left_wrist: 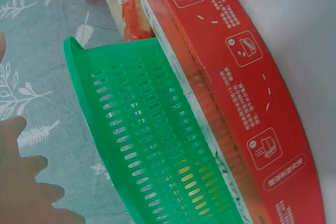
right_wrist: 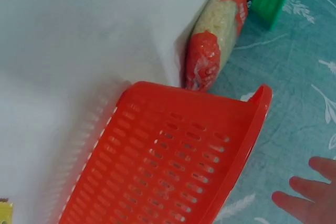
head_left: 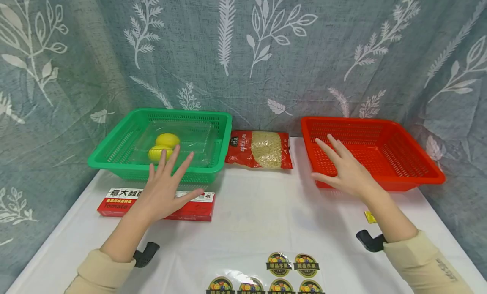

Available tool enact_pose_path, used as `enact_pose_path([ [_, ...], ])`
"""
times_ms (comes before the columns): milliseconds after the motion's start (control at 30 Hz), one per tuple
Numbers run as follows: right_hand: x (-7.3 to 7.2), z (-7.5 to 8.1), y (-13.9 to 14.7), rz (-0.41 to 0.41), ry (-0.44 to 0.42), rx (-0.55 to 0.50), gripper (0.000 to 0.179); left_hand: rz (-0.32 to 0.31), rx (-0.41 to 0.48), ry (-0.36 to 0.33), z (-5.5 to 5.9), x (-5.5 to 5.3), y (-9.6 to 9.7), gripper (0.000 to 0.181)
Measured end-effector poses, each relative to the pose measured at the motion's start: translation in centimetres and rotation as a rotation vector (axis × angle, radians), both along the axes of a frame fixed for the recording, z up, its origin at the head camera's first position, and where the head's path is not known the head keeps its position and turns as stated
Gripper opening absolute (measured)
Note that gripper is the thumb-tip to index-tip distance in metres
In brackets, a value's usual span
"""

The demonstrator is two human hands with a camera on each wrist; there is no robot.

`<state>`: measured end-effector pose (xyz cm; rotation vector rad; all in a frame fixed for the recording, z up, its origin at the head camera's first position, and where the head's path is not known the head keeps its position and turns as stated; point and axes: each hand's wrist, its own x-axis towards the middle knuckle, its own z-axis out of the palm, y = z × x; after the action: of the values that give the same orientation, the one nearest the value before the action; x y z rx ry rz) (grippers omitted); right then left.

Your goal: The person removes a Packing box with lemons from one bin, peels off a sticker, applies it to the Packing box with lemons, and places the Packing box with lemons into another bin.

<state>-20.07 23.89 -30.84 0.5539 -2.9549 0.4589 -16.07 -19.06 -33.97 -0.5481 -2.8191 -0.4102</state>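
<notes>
My left hand (head_left: pixel 161 194) hovers with spread fingers over a red and white pasta box (head_left: pixel 190 207) and the front of a green basket (head_left: pixel 198 171). In that basket lies a clear plastic container (head_left: pixel 198 137) with two yellow lemons (head_left: pixel 167 140) showing; one looks partly hidden behind my fingertips. My right hand (head_left: pixel 346 169) is held, fingers apart, above the near left side of a red basket (head_left: pixel 411 182). Nothing is in either hand. Between the baskets lies a red bag of pasta (head_left: pixel 266 149) with a see-through middle.
Round fruit stickers (head_left: pixel 279 264) on a clear sheet lie at the table's front edge. A small yellow packet (head_left: pixel 370 217) sits near my right forearm. Behind the white table (head_left: pixel 251 226) hangs a grey-blue curtain (head_left: pixel 190 44) with white leaf patterns.
</notes>
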Motion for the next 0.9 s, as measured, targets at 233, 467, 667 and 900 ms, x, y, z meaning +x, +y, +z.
enact_pose_path([
  [233, -0.4, -0.2, -0.6, 0.074, 0.026, -0.026, 0.084, 0.042, 0.027, 0.009, -0.4, 0.2, 0.1, 0.088],
  [467, -0.7, -0.2, -1.2, 0.097, 0.041, -0.036, 0.083, 0.092, 0.078, 0.014, -0.6, 0.3, -0.1, 0.086],
  [667, -0.9, -0.4, -1.9, 0.095, 0.039, -0.037, 0.084, 0.109, 0.135, -0.014, -0.8, 0.3, -0.4, 0.083],
  [900, -1.2, -0.4, -3.1, 0.089, 0.031, -0.059, 0.084, 0.104, 0.193, -0.009, -1.2, 0.3, -0.6, 0.081],
])
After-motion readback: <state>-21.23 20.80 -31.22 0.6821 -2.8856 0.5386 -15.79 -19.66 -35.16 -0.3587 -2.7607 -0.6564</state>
